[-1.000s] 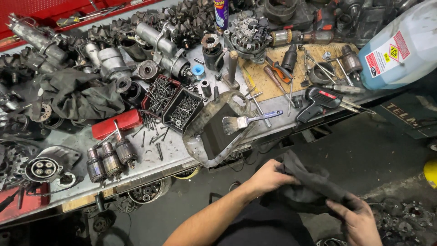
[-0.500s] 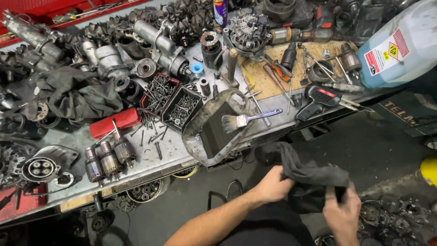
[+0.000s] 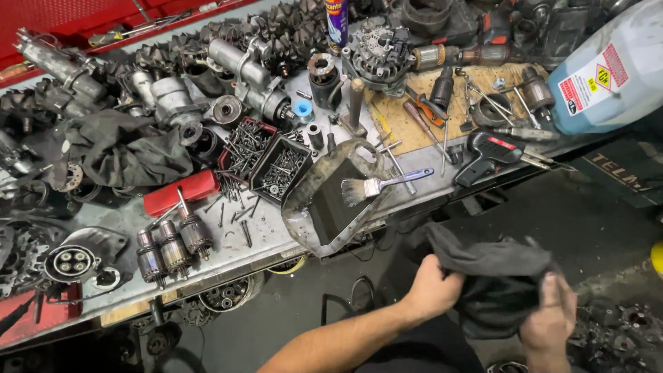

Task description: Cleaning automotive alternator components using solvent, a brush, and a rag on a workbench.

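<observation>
Below the front edge of the workbench (image 3: 276, 238), over the dark floor, both bare hands hold a black rag (image 3: 494, 276). The left hand (image 3: 434, 289) is closed on the cloth's left side, fingers curled into the folds; the right hand (image 3: 550, 314) is pressed flat-to-cupped against its right lower side, fingers spread over the fabric. The rag is bunched between them, well apart from the bench and touching nothing else in view. Judged by its drape and creasing, it is soft, light and limp, with no stiffness of its own; it should not slip readily from dry skin, though any oil on it cannot be confirmed. It is not fragile. Suitable holds are a pinch at an edge or corner, or a gathered handful at the middle as now. Whether anything is wrapped inside cannot be told. In its present bunched state the rag's long axis runs roughly left to right between the two hands, tilting slightly down toward the right hand, with a loose flap rising toward the bench at upper left. Nearest bench items are a cut metal tray (image 3: 324, 207) overhanging the edge with a paintbrush (image 3: 383, 183) laid across it, bristles to the left.
</observation>
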